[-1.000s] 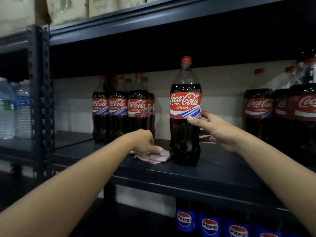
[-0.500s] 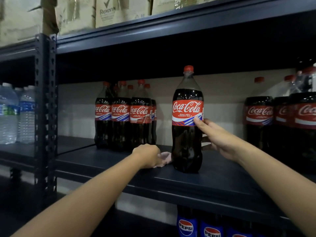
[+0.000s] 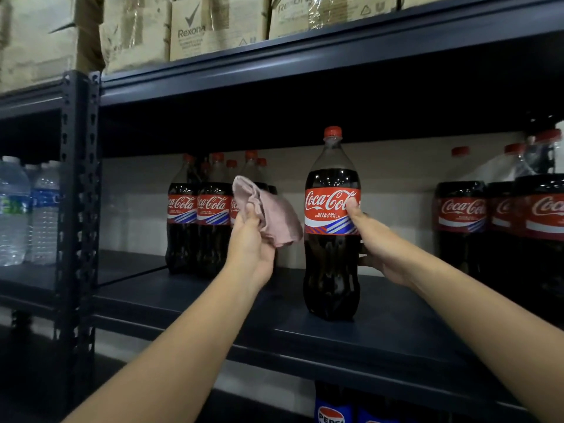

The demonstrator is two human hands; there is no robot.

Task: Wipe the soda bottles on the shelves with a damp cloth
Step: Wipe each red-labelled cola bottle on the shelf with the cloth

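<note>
Left hand (image 3: pixel 251 239) raised above the dark shelf (image 3: pixel 351 340), fingers curled round a pink cloth (image 3: pixel 268 212), just left of the lone Coca-Cola bottle (image 3: pixel 332 239). Right hand (image 3: pixel 377 242) grips that bottle at its label; bottle upright near shelf front. Farther back: bottle cluster (image 3: pixel 198 215) left, another group (image 3: pixel 500 221) right.

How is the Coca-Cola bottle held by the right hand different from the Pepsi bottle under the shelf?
The Coca-Cola bottle has a red label; the Pepsi bottle has a blue one. The Coca-Cola bottle stands on the middle shelf in full view, with the right hand on it; the Pepsi bottle sits lower, mostly hidden, untouched. Both stand upright.
</note>
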